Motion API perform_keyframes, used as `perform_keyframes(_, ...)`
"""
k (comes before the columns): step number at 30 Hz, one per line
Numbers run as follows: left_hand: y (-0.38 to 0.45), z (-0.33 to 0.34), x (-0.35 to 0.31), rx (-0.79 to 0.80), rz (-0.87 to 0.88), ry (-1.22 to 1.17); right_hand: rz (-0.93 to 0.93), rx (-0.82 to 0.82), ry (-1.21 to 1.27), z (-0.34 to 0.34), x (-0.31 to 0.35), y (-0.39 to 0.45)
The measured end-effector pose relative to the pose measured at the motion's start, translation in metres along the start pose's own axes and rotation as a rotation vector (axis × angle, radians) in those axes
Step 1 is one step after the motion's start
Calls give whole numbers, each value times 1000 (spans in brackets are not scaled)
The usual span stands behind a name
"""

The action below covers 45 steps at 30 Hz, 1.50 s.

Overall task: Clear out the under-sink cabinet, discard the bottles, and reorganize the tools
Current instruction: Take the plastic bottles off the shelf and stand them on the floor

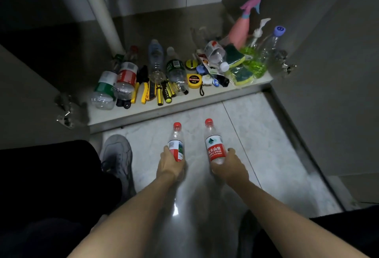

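Bottles in hand: two red-capped water bottles, one per hand, held over the marble floor (242,126) just in front of the cabinet shelf (143,112).
Left hand (171,163): fingers curled round the lower body of the left bottle (176,144), cap pointing away toward the cabinet.
Right hand (229,165): fingers and thumb wrapped round the base of the right bottle (214,147), red label facing up, cap also pointing forward.
Step, as I judge it: carrying this pair out for discard; both look empty and light, so a firm grip low on the body is enough.
Doing it well: keep the bottles apart so they do not knock, and set or drop them clear of the shoe (118,161) at the left.
Still in cabinet: more bottles lie at the shelf's left, among them a red-labelled bottle (126,79) and a green-labelled bottle (104,89), lying over yellow-handled tools (160,93).
Caution: lift those bottles straight up, since tools beneath may shift or roll off the edge.
Keep: tape measure (193,81), sponges (238,64) and the pink sprayer (244,25) at the right are not discards, in my reading.
Progress: early; most of the clutter remains on the shelf.
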<state>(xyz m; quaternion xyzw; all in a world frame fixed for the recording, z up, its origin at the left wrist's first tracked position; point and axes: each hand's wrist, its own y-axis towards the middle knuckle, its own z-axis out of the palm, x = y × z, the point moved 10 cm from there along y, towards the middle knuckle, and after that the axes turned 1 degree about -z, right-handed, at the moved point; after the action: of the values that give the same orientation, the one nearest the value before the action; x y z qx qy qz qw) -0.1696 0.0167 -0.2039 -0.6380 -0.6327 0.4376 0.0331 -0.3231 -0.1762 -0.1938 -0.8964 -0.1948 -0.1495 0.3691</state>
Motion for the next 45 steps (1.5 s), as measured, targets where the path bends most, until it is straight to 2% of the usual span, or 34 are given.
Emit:
perform_keyframes(5,1,9,16,44,10,-44,16,100,-62,16,-4,2)
perform_keyframes(10,-6,-5,14,60,77,-50,-53,32,-162,3,12,-5)
perform_keyframes(16,-10,-52,0,44,96,0,-164,-6,-118,-14,52,-14)
perform_keyframes(22,6,-146,-48,-108,182,70,-345,-34,0,-25,135,-24)
perform_keyframes(29,43,-249,-109,-302,219,232,-530,-134,35,-79,248,3)
perform_keyframes(32,69,-279,-122,-359,249,295,-540,-199,-51,-100,282,27)
perform_keyframes(36,107,-305,-109,-461,220,401,-502,-227,-110,-97,299,60)
perform_keyframes(41,145,-291,-72,-346,88,337,-455,-248,-97,-72,294,85)
perform_keyframes(45,155,-289,-62,-356,67,266,-465,-276,-29,-60,286,91)
